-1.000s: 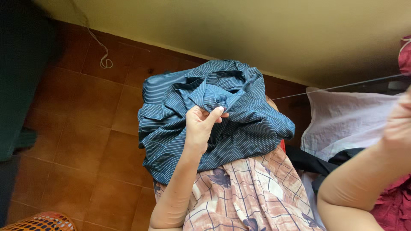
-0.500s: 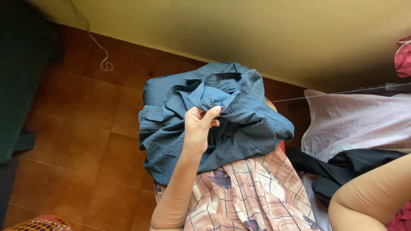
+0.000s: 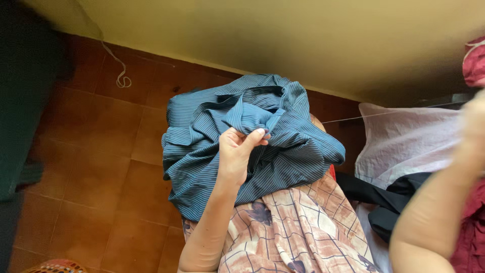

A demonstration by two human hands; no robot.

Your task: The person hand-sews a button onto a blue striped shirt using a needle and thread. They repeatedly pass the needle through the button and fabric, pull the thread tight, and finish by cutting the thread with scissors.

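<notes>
Pinching the striped blue shirt (image 3: 252,136) taut with left hand (image 3: 237,154) fingers, we raise right hand (image 3: 475,126), grip blurred, drawing thread (image 3: 364,117)

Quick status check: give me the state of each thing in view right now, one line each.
left hand: pinching a fold of the shirt
right hand: raised at the frame's edge, blurred; grip unclear
blue striped shirt: crumpled on the lap
thread: stretched taut from shirt toward right hand
white cloth: lying flat
black garment: bunched up
</notes>
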